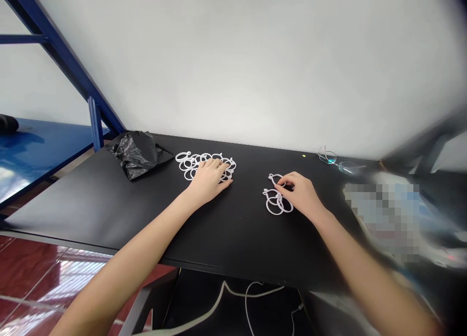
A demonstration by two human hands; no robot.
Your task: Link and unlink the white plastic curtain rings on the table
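A cluster of white curtain rings [189,165], each with a small eyelet, lies at the middle of the black table. My left hand [210,179] rests palm down over the right part of this cluster, fingers stretched and thumb apart, hiding some rings. To the right is a smaller group of white curtain rings [274,207], partly overlapping. At its upper edge my right hand [297,190] pinches one curtain ring [276,176] between thumb and index finger. That ring is near the table surface; whether it touches the table I cannot tell.
A crumpled black plastic bag [140,153] sits at the back left of the black table [226,238]. Eyeglasses [337,162] lie near the wall. Blurred plastic packaging [386,224] is at the right. White cables [246,293] hang below the front edge; a blue metal frame [69,59] stands left.
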